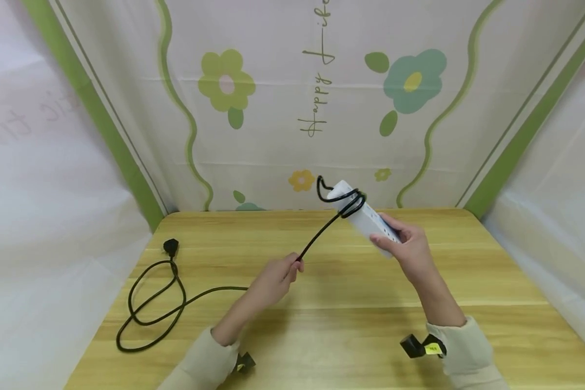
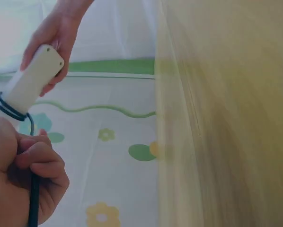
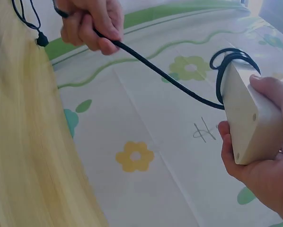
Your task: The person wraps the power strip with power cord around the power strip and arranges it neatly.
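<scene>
Thumb and fingers of my right hand are curled about the near end of a white power strip, the thumb on one side and the fingertips on the other. I hold it raised over the wooden table, tilted so that its far end points up and to my left, with a row of outlet slots showing along the face. Black cord is wound in several loops around that far end, and one loose bend of it sticks out past the tip. From the windings the cord slants down, nearly straight, to my left hand, whose fingers are bent in and pinch it, with only a small gap between thumb and fingertips taken up by the cord. On the other side of that hand the cord runs out onto the left part of the table, where it lies in wide loops that cross one another and ends in a black plug near the back left corner. Pale sleeves cover both my forearms, the left cuff and the right cuff each with a small black device beside it. Behind the table hangs a white cloth printed with green, yellow and blue flowers, wavy green lines and the word "Happy" turned on its side.
</scene>
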`<move>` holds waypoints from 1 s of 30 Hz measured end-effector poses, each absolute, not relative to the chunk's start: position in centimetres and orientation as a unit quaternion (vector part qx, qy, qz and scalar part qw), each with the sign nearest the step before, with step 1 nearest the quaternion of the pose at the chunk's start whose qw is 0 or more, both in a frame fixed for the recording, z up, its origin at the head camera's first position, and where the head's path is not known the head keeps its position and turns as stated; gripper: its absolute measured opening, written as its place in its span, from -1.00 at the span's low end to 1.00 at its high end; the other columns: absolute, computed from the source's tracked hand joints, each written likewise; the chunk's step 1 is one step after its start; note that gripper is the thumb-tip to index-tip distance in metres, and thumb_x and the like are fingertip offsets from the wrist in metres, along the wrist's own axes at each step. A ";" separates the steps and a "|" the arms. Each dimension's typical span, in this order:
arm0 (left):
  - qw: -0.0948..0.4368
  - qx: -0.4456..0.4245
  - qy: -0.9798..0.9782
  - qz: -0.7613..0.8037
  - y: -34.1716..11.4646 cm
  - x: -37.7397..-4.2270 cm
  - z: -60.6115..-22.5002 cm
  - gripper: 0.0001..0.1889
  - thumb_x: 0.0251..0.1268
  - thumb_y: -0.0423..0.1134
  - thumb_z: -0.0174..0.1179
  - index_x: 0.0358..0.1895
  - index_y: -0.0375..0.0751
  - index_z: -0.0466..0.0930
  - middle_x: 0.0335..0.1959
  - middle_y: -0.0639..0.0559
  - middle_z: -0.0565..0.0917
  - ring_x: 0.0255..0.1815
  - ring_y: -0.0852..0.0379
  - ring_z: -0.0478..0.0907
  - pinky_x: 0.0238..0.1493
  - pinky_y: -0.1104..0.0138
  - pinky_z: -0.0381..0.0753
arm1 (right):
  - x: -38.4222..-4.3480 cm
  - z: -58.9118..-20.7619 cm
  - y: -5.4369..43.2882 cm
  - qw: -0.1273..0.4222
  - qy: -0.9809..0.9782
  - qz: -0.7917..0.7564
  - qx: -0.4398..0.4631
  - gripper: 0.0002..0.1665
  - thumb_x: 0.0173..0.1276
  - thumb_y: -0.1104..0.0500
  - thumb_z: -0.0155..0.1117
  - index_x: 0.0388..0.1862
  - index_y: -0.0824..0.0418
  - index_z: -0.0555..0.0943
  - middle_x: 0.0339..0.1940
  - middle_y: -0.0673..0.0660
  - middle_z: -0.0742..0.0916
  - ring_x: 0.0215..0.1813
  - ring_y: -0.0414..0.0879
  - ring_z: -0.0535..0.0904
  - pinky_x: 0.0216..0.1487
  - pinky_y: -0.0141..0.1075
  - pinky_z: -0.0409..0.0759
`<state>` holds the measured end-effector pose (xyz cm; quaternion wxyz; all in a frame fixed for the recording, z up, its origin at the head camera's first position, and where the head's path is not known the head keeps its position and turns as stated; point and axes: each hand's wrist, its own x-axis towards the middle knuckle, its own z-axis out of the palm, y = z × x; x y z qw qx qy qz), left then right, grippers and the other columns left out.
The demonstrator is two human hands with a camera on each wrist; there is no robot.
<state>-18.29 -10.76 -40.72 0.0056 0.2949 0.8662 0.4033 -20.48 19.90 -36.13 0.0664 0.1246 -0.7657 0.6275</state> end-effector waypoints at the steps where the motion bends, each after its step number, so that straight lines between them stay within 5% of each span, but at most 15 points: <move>1: 0.001 0.292 0.877 0.381 -10.6 -18.0 -40.6 -0.75 0.64 -0.23 -0.17 -0.17 -0.23 0.48 -0.60 0.16 0.27 -0.62 0.33 0.11 -0.54 0.48 0.21 | -20.6 -36.2 20.0 0.073 -0.768 0.625 0.117 -0.29 0.33 0.28 0.38 0.41 0.40 0.38 0.08 -0.17 0.63 0.00 -0.18 0.52 -0.14 -0.44 0.62; 9: -0.081 0.280 0.921 0.259 -10.3 -16.2 -39.2 -0.81 0.58 -0.30 -0.01 -0.24 -0.23 0.55 -0.48 0.04 0.62 -0.64 0.36 0.23 -0.56 0.53 0.38 | -22.1 -37.7 20.6 0.088 -0.824 0.554 0.083 -0.22 0.28 0.06 0.47 0.42 0.27 0.42 0.25 0.34 0.61 -0.03 -0.03 0.53 -0.22 -0.38 0.64; 16: -0.191 0.301 0.917 0.179 -11.1 -15.0 -38.2 -0.79 0.51 -0.27 0.10 -0.38 -0.19 0.52 -0.72 0.23 0.26 -0.72 0.40 0.01 -0.68 0.59 -0.02 | -23.3 -39.4 21.0 0.087 -0.857 0.505 0.057 -0.13 0.28 -0.11 0.45 0.45 0.23 0.40 0.28 0.38 0.59 -0.04 0.09 0.52 -0.29 -0.38 0.61; 30: -0.309 0.338 0.882 0.111 -11.7 -14.3 -37.0 -0.80 0.36 -0.22 0.29 -0.45 -0.11 0.56 -0.76 0.24 0.24 -0.72 0.41 -0.10 -0.65 0.59 -0.17 | -23.9 -42.6 17.9 0.082 -0.882 0.455 0.094 -0.13 0.20 -0.07 0.52 0.36 0.36 0.47 0.14 0.43 0.67 -0.17 0.11 0.62 -0.38 -0.32 0.60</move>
